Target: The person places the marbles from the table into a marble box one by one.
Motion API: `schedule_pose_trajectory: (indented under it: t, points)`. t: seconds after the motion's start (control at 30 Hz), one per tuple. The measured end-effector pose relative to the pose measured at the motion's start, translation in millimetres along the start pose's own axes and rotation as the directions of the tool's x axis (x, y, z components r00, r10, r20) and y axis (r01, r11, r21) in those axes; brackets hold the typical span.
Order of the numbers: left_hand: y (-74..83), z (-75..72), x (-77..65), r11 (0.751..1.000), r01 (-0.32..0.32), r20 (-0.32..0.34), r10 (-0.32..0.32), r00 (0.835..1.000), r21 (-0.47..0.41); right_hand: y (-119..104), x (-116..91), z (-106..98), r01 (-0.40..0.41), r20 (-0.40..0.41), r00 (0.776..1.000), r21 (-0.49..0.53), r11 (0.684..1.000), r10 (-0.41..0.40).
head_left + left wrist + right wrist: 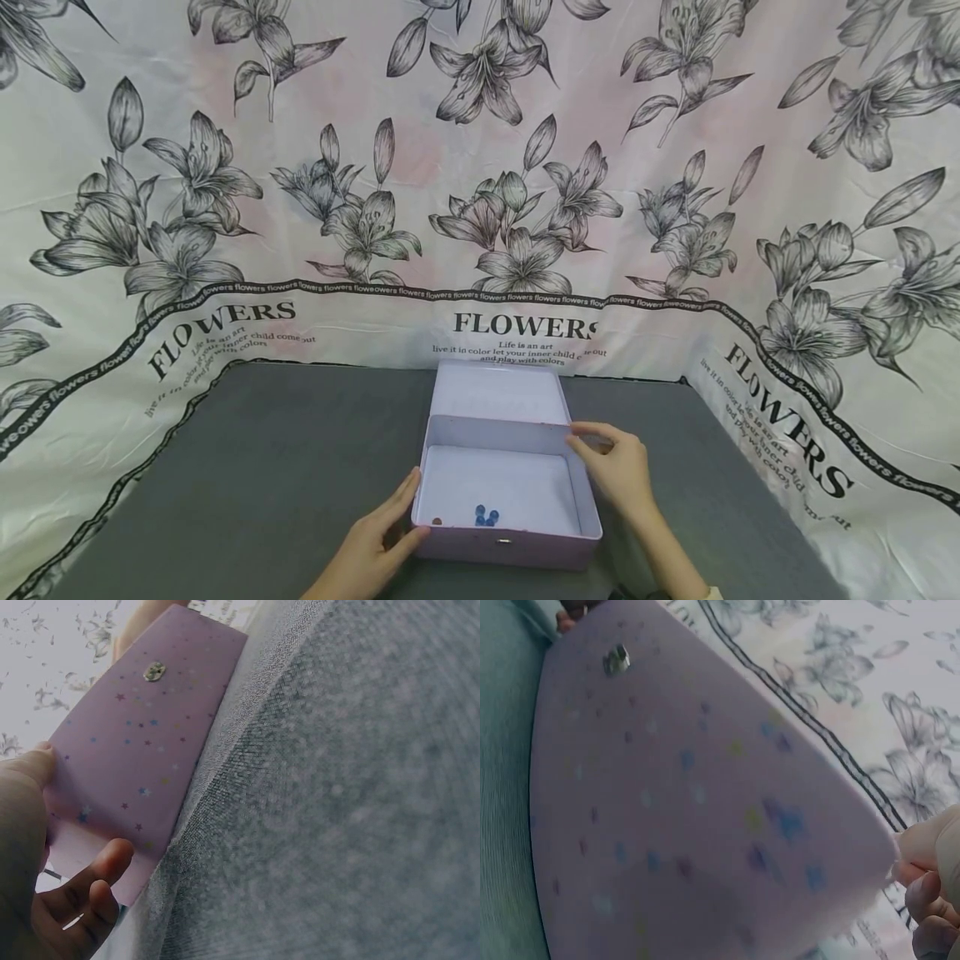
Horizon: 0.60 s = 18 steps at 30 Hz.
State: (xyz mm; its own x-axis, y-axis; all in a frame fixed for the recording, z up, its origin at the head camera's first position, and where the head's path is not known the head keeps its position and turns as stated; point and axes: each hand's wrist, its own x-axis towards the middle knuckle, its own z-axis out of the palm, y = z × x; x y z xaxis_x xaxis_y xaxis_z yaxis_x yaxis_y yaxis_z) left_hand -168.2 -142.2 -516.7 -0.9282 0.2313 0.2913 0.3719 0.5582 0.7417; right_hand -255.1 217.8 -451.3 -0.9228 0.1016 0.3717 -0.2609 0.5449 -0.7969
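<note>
The open box (540, 551) sits on the table (300, 458). Your left hand (375, 533), thumb spread, grips its near left corner; your right hand (621, 468) pinches the far right rim. Only the head view shows blue beads (493, 516) and 1 brown bit (437, 522) inside.

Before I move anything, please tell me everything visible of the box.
The box is rectangular, lilac, perhaps tin, with small coloured stars outside, a pale inside and a metallic clasp in front. It sits upright on the grey table, its lid open behind. Blue beads and one brown piece lie inside. The left grip holds its left front corner; the right grip touches its right rear corner.
</note>
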Motion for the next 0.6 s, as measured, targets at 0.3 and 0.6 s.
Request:
schedule_pose_trajectory:
  t: [0.3,0.6]
  points:
    - [1.6,-1.7,0.3,0.999,0.024,0.025,-0.023,0.999,-0.024,29.5,-2.2,-27.1,-0.004,-0.113,0.994,-0.064,0.998,-0.003]
    - [1.5,-3.4,1.3,0.999,0.047,0.051,-0.045,0.998,-0.028,57.9,-6.9,-34.2,-0.042,-0.164,0.986,-0.134,0.99,0.019]
